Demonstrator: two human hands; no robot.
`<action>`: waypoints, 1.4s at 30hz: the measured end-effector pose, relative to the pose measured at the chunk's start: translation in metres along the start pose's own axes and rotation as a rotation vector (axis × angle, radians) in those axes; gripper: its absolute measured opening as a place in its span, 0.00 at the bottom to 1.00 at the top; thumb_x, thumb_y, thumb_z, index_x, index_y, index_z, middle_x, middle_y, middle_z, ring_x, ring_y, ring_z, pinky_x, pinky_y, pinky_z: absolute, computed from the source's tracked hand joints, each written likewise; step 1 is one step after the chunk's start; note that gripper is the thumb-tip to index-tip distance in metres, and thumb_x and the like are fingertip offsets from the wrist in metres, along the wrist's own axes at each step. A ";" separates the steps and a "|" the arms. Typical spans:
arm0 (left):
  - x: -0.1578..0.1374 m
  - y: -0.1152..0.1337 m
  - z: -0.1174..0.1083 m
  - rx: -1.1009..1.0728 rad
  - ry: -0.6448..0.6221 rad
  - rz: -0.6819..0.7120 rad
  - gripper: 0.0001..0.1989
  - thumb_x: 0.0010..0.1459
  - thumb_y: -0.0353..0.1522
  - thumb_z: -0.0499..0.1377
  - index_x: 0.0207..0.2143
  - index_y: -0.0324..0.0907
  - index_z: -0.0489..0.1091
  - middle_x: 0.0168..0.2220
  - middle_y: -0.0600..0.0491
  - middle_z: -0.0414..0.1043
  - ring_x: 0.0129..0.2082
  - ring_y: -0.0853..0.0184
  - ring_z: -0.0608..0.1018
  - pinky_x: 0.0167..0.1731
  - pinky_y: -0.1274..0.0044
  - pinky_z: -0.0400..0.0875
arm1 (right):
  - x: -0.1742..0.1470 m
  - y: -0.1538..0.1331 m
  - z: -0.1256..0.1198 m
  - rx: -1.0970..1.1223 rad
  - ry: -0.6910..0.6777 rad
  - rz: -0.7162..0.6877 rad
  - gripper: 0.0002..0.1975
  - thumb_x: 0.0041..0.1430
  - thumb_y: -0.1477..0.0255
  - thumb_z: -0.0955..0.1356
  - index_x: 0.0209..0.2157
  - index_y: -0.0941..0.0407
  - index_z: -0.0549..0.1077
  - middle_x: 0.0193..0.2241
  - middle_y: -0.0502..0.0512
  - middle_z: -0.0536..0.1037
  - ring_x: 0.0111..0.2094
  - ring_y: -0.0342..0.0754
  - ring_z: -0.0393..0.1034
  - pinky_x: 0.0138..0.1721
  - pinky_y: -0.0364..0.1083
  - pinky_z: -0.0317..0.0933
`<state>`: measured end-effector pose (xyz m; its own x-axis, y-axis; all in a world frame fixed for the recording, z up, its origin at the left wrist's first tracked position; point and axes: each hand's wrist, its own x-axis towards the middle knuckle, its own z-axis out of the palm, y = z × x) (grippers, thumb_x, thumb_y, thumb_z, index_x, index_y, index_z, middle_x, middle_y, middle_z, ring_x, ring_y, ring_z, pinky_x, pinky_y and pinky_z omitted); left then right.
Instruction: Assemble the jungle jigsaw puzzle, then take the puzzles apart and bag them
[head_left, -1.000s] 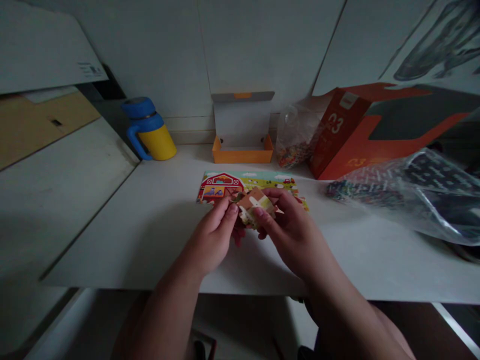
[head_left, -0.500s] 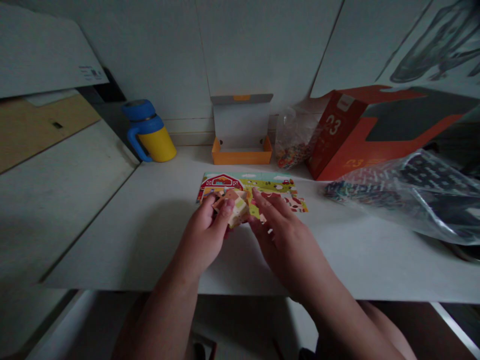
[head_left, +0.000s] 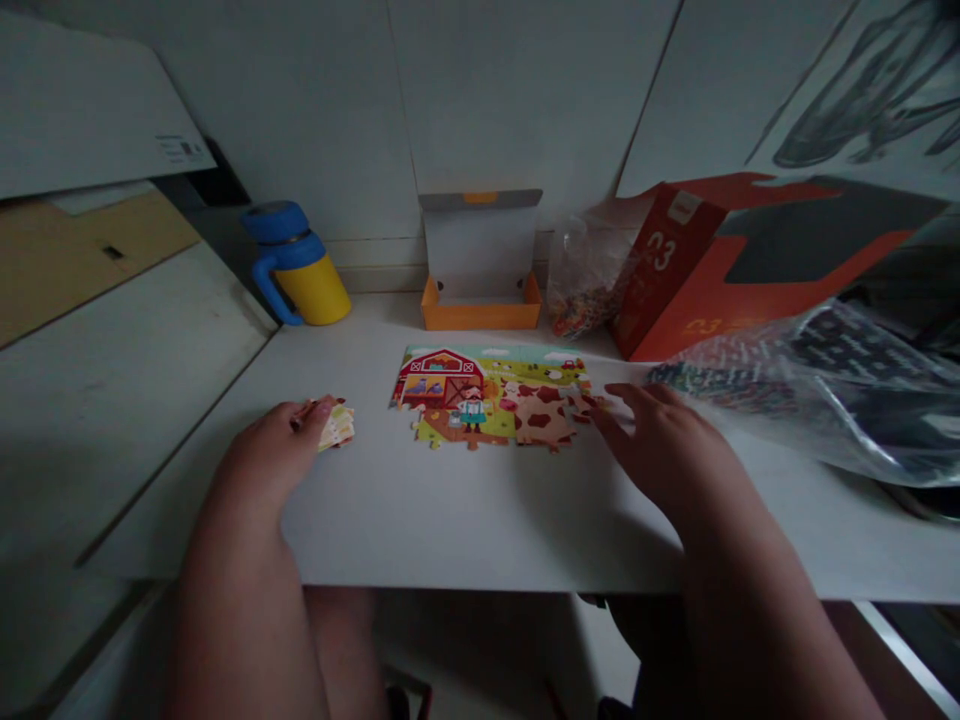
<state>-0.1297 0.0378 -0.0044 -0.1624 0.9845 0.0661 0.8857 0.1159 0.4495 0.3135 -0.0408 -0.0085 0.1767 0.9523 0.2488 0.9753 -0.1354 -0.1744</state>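
A partly joined jigsaw puzzle [head_left: 491, 400] lies flat on the white table, showing a red barn, a farmer and a brown-and-white cow. Its lower edge is ragged with tabs. Left of it, my left hand [head_left: 274, 445] is closed around a small stack of loose puzzle pieces [head_left: 339, 425], pale yellow on top, held low at the table. My right hand [head_left: 660, 435] is at the puzzle's right end, its thumb and fingers apart around the edge pieces by the cow. The fingertips partly cover that edge, and whether they press on a piece is unclear.
Behind the puzzle stands an orange box [head_left: 480, 316] with its lid up. A blue-and-yellow jug [head_left: 307, 275] is at the back left. To the right are a clear bag of pieces [head_left: 589, 290], a large red box [head_left: 675, 260] and a plastic-wrapped bundle [head_left: 817, 390].
My hands have moved apart from over the puzzle. The left hand went left with the stack of puzzle pieces; the right hand went right to the puzzle's edge, uncovering the farmer and cow.
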 end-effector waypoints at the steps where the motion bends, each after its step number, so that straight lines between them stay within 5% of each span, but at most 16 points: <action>1: -0.001 0.001 0.000 0.078 0.026 -0.021 0.26 0.66 0.56 0.53 0.33 0.44 0.72 0.29 0.45 0.75 0.34 0.50 0.78 0.34 0.64 0.68 | 0.001 -0.001 0.002 -0.012 -0.018 -0.017 0.25 0.74 0.57 0.62 0.60 0.58 0.76 0.52 0.70 0.80 0.49 0.64 0.78 0.52 0.61 0.68; 4: -0.006 0.015 -0.002 0.258 0.203 0.018 0.23 0.65 0.53 0.56 0.42 0.42 0.72 0.36 0.45 0.75 0.46 0.45 0.78 0.46 0.58 0.73 | 0.002 -0.006 0.002 -0.036 -0.013 -0.067 0.24 0.74 0.60 0.62 0.58 0.60 0.77 0.51 0.70 0.79 0.52 0.66 0.75 0.55 0.62 0.67; 7: -0.014 0.038 -0.003 0.183 0.384 0.178 0.19 0.65 0.46 0.59 0.47 0.41 0.73 0.48 0.40 0.76 0.54 0.45 0.76 0.58 0.55 0.70 | 0.001 -0.010 -0.003 0.006 0.050 -0.121 0.21 0.73 0.60 0.64 0.56 0.58 0.78 0.51 0.70 0.79 0.53 0.66 0.74 0.57 0.63 0.66; 11: -0.025 0.067 0.010 -0.002 0.093 0.528 0.16 0.66 0.43 0.62 0.51 0.45 0.75 0.56 0.45 0.77 0.58 0.52 0.77 0.64 0.61 0.69 | 0.000 -0.016 -0.004 0.146 -0.027 -0.308 0.19 0.69 0.60 0.70 0.55 0.55 0.79 0.52 0.65 0.80 0.51 0.62 0.76 0.57 0.61 0.68; 14: -0.033 0.078 0.030 0.001 -0.102 0.634 0.24 0.64 0.42 0.66 0.59 0.44 0.73 0.68 0.44 0.69 0.69 0.52 0.70 0.70 0.61 0.62 | -0.002 -0.019 0.001 0.196 -0.115 -0.368 0.21 0.66 0.61 0.72 0.58 0.54 0.78 0.55 0.65 0.80 0.55 0.63 0.75 0.57 0.61 0.70; 20: -0.042 0.079 0.045 0.061 -0.246 0.636 0.31 0.67 0.42 0.63 0.68 0.41 0.66 0.74 0.40 0.61 0.74 0.53 0.64 0.73 0.60 0.56 | -0.002 -0.023 0.002 0.175 -0.136 -0.354 0.22 0.66 0.64 0.73 0.58 0.55 0.78 0.57 0.65 0.80 0.56 0.64 0.75 0.59 0.62 0.69; 25: -0.042 0.081 0.041 0.034 -0.234 0.640 0.29 0.66 0.41 0.64 0.66 0.42 0.69 0.72 0.41 0.64 0.72 0.52 0.67 0.72 0.59 0.59 | 0.002 -0.016 -0.006 0.213 -0.172 -0.353 0.17 0.67 0.64 0.71 0.54 0.55 0.79 0.55 0.65 0.81 0.54 0.61 0.77 0.57 0.59 0.70; 30: -0.041 0.081 0.043 0.011 -0.207 0.643 0.25 0.66 0.40 0.64 0.64 0.45 0.70 0.71 0.43 0.65 0.71 0.53 0.67 0.72 0.59 0.59 | 0.005 0.000 -0.003 0.105 -0.008 -0.222 0.17 0.71 0.63 0.66 0.52 0.57 0.80 0.51 0.65 0.81 0.51 0.62 0.78 0.55 0.61 0.69; 42: -0.033 0.072 0.049 0.075 -0.117 0.548 0.23 0.69 0.40 0.59 0.61 0.38 0.70 0.70 0.34 0.64 0.73 0.47 0.65 0.72 0.55 0.58 | 0.005 0.001 0.010 0.026 -0.065 -0.233 0.21 0.71 0.65 0.64 0.58 0.60 0.77 0.56 0.70 0.79 0.56 0.65 0.75 0.57 0.62 0.67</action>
<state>-0.0389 0.0200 -0.0181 0.3751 0.9111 0.1712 0.8562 -0.4112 0.3129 0.3140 -0.0332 -0.0172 -0.0620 0.9727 0.2237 0.9848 0.0961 -0.1446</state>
